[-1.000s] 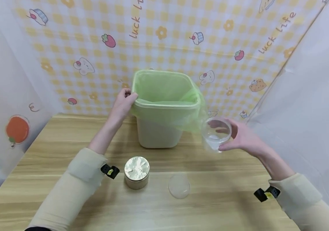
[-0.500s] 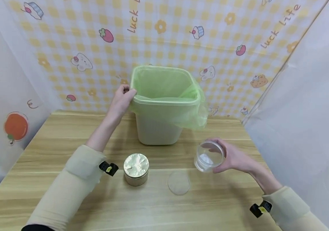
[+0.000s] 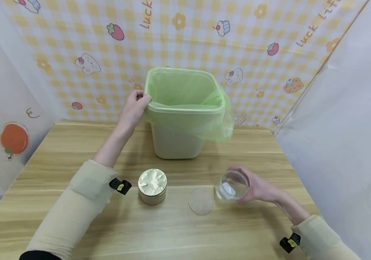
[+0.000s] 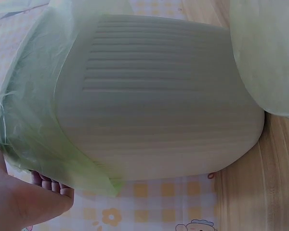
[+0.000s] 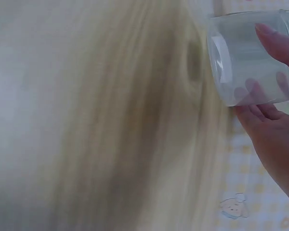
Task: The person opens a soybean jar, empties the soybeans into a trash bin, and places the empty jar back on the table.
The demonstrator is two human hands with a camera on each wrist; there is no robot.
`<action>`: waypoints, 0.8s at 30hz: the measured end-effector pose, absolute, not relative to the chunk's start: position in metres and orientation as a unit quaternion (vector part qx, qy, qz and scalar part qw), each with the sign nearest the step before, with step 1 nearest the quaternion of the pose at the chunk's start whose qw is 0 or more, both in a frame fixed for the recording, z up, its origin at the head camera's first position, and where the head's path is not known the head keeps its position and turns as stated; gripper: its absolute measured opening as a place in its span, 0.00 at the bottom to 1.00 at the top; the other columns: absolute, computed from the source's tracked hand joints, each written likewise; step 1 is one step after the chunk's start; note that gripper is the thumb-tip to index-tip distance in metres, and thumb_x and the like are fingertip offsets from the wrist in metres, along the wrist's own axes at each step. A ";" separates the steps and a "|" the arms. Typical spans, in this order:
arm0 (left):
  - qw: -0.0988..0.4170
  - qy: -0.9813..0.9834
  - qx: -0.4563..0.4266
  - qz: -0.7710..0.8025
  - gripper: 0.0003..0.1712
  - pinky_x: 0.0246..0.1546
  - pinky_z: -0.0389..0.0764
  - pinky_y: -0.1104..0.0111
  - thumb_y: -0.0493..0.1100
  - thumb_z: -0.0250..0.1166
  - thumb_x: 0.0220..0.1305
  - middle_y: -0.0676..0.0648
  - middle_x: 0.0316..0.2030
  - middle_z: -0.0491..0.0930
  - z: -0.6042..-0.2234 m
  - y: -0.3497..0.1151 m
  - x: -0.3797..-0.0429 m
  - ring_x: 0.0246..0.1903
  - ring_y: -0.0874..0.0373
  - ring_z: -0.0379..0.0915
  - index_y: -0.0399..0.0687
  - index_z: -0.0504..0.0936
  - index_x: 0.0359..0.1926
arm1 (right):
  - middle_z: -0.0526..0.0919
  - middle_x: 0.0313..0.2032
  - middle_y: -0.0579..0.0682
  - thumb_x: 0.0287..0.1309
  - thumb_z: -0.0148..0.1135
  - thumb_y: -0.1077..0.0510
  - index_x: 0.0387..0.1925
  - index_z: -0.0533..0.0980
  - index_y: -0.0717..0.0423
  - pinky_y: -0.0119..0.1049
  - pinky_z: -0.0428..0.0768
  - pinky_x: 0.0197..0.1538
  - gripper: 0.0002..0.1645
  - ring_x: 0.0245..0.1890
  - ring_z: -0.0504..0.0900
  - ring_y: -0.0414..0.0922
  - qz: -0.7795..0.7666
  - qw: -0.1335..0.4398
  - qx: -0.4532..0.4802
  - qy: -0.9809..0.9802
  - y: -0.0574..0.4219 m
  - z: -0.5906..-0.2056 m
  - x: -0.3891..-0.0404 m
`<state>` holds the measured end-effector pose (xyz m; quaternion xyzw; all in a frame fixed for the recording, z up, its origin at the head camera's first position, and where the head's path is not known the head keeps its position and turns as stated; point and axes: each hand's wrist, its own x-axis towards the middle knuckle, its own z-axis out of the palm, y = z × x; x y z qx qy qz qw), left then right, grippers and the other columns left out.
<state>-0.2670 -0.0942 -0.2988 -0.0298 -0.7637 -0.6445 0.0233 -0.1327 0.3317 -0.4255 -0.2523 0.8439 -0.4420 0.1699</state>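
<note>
My left hand (image 3: 135, 106) grips the left front corner of the rim of a pale trash can (image 3: 177, 142), thumb over the top edge. A thin green trash bag (image 3: 188, 124) lines the can and folds down over its outside. My right hand (image 3: 254, 186) holds a clear plastic jar (image 3: 232, 186) from its right side, fingers and thumb curled round the wall. The jar's mouth is uncovered and faces up. In the right wrist view the thumb and fingers show against the jar (image 5: 250, 57). A clear round lid (image 3: 200, 201) lies flat on the table just left of the jar.
A round metal tin (image 3: 152, 186) with a shiny crinkled lid stands on the wooden table (image 3: 146, 231), in front of the trash can and beside my left forearm. A checked cloth (image 3: 107, 54) hangs behind, and white sheets (image 3: 345, 119) close in both sides.
My right hand has brought the jar down from beside the bag's right edge, toward me and slightly left, near the lid. My left hand keeps its hold on the rim.
</note>
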 end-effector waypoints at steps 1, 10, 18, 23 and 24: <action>0.023 -0.763 -0.030 -0.645 0.25 0.50 0.68 0.66 0.49 0.52 0.65 0.52 0.43 0.67 -0.298 -0.094 -0.267 0.45 0.58 0.64 0.42 0.67 0.59 | 0.76 0.66 0.55 0.32 0.84 0.67 0.71 0.63 0.50 0.29 0.68 0.68 0.61 0.66 0.74 0.40 -0.440 0.166 -0.257 0.844 0.332 -0.428 -0.132; 0.020 -0.760 -0.029 -0.649 0.23 0.50 0.68 0.66 0.48 0.52 0.65 0.52 0.44 0.66 -0.297 -0.094 -0.267 0.45 0.59 0.63 0.44 0.67 0.58 | 0.76 0.66 0.53 0.32 0.87 0.59 0.71 0.63 0.48 0.27 0.66 0.69 0.63 0.65 0.72 0.32 -0.427 0.171 -0.243 0.854 0.335 -0.443 -0.127; 0.023 -0.760 -0.029 -0.649 0.22 0.49 0.68 0.67 0.48 0.53 0.65 0.52 0.44 0.66 -0.296 -0.095 -0.267 0.46 0.59 0.63 0.44 0.67 0.57 | 0.74 0.69 0.54 0.33 0.87 0.57 0.74 0.61 0.47 0.26 0.62 0.69 0.65 0.67 0.69 0.30 -0.432 0.179 -0.228 0.854 0.336 -0.445 -0.126; 0.020 -0.764 -0.023 -0.644 0.23 0.50 0.68 0.66 0.48 0.53 0.65 0.52 0.45 0.67 -0.296 -0.094 -0.266 0.46 0.59 0.64 0.44 0.68 0.58 | 0.67 0.73 0.59 0.33 0.87 0.60 0.78 0.56 0.48 0.32 0.62 0.71 0.71 0.69 0.66 0.28 -0.448 0.194 -0.252 0.836 0.339 -0.444 -0.128; 0.018 -0.765 -0.022 -0.643 0.23 0.50 0.68 0.66 0.48 0.53 0.65 0.53 0.45 0.67 -0.297 -0.094 -0.266 0.47 0.58 0.64 0.45 0.68 0.58 | 0.65 0.74 0.62 0.34 0.86 0.62 0.79 0.54 0.49 0.32 0.62 0.72 0.71 0.70 0.66 0.29 -0.459 0.198 -0.262 0.826 0.340 -0.443 -0.130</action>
